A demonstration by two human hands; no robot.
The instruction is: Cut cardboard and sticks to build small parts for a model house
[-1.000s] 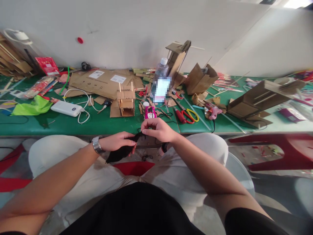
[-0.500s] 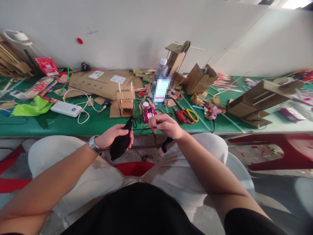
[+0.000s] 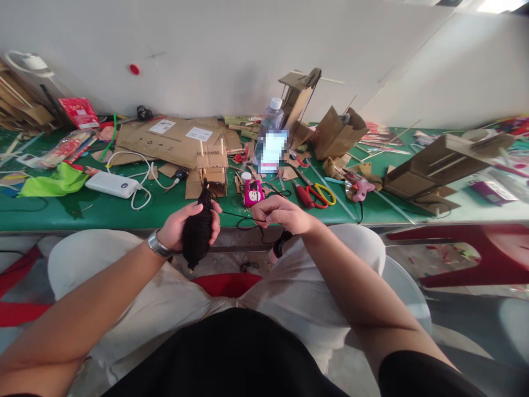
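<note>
A dark bundle of black string (image 3: 197, 234), wound on a thin stick whose tips poke out at both ends, rests in the grasp of my left hand (image 3: 177, 226). From it a strand of black string (image 3: 239, 216) crosses to my right hand (image 3: 285, 214), whose fingers are curled and pinch the strand. Both hands are above the table's front edge. Just beyond the bundle stands a small cardboard structure (image 3: 212, 171) with upright sticks. A pink case (image 3: 253, 193) with a cartoon figure lies beyond my right hand.
Red-handled scissors (image 3: 305, 197) and yellow-handled ones (image 3: 328, 194) lie right of centre, near a pink glue gun (image 3: 362, 189). Behind are a phone (image 3: 273, 151) and a bottle (image 3: 273, 117). A white power bank (image 3: 109, 183) is at left; a large cardboard structure (image 3: 438, 171) stands right.
My left hand has turned the string bundle more upright and shifted it slightly left. The loose loops by its top have gone, and the strand between the hands hangs slacker.
</note>
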